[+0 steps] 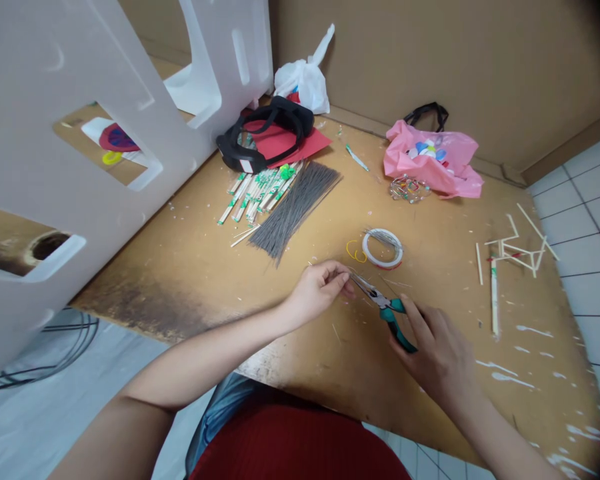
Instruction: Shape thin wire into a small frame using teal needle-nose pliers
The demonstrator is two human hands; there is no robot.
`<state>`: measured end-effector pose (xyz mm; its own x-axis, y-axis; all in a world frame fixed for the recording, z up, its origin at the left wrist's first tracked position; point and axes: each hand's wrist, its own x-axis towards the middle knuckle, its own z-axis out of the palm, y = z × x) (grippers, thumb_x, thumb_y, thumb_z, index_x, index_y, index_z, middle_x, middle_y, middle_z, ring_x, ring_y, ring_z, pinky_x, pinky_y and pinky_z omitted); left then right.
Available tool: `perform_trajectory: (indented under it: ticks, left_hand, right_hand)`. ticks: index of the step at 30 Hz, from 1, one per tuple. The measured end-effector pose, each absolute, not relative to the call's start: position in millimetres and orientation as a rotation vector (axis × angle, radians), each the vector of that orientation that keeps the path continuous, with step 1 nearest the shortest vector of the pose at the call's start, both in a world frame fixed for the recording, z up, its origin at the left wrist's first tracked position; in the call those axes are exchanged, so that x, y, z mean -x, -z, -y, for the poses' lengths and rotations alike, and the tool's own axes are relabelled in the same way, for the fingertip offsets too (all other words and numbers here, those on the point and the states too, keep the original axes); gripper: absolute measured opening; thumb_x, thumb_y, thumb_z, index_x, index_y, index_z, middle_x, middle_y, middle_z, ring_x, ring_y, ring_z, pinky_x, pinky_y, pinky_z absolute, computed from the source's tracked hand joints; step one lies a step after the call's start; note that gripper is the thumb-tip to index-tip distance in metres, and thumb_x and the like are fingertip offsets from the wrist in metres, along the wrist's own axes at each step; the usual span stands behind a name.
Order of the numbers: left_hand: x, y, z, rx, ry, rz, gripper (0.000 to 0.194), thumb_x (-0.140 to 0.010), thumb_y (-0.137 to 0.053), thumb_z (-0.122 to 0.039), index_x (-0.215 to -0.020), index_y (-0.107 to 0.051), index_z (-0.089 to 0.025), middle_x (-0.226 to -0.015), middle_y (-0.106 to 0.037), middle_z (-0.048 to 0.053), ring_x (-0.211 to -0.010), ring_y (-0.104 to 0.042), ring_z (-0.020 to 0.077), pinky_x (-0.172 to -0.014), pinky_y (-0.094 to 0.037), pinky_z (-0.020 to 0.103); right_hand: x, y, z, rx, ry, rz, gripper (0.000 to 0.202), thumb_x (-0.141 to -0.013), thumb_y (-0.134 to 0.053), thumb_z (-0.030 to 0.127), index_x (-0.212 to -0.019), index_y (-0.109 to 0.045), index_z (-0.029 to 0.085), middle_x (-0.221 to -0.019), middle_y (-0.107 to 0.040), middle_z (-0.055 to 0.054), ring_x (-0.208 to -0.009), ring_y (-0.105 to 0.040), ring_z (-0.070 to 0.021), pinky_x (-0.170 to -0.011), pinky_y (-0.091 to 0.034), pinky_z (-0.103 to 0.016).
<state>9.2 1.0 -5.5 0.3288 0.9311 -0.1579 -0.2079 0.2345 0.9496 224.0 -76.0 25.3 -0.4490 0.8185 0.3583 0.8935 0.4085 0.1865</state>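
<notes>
My right hand (437,347) is wrapped round the teal and black handles of long-nose pliers (380,299), whose jaws point up and left. At the jaw tips, my left hand (326,283) pinches with thumb and fingers at what looks like a thin wire; most of it is hidden by the fingers. Just beyond the pliers lies a white ring (365,248) with short grey wires across it, beside a curled yellow wire (355,252). Farther off to the left, a bundle of straight grey wires (297,207) rests on the table (280,353).
Behind the bundle are wrapped chopsticks (255,197), a black headset (240,160) and red paper (315,145). A pink bag (405,150) and a wire tangle (409,189) stand at the back. On the right lies a stick frame (523,255). A white plastic panel (130,87) borders the left.
</notes>
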Motion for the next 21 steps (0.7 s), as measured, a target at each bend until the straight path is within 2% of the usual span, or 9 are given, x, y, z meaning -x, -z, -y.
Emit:
perform_trajectory:
  ticks: [12, 16, 21]
  left_hand:
    - [-12, 7, 0, -0.882, -0.892, -0.831, 0.014, -0.08, -0.061, -0.025, -0.081, -0.055, -0.012, -0.063, -0.063, -0.001, -0.057, -0.066, 0.0112, -0.057, -0.051, 0.023]
    - [-12, 8, 0, -0.905, -0.879, -0.802, 0.015, -0.081, -0.061, -0.026, -0.082, -0.055, -0.012, -0.063, -0.063, -0.001, -0.056, -0.065, 0.0109, -0.057, -0.05, 0.023]
    - [-13, 8, 0, -0.928, -0.882, -0.782, 0.018, -0.081, -0.061, -0.029, -0.081, -0.054, -0.012, -0.064, -0.063, -0.001, -0.057, -0.065, 0.0109, -0.059, -0.05, 0.023]
  right_hand:
    - [-234, -30, 75, 1.504, 0.487, 2.506, 0.047, -0.082, -0.058, 0.028, -0.126, -0.049, 0.013, -0.094, -0.066, -0.01, -0.081, -0.062, -0.0218, -0.067, -0.048, -0.031]
    - [-239, -33, 74, 1.497, 0.327, 2.512, 0.047, -0.082, -0.056, 0.029, -0.126, -0.049, 0.014, -0.094, -0.066, -0.01, -0.082, -0.064, -0.0217, -0.062, -0.049, -0.03]
    - [-243, -40, 72, 1.499, 0.214, 2.521, 0.042, -0.082, -0.056, 0.03, -0.121, -0.052, 0.016, -0.097, -0.067, -0.009, -0.081, -0.065, -0.0207, -0.064, -0.051, -0.03]
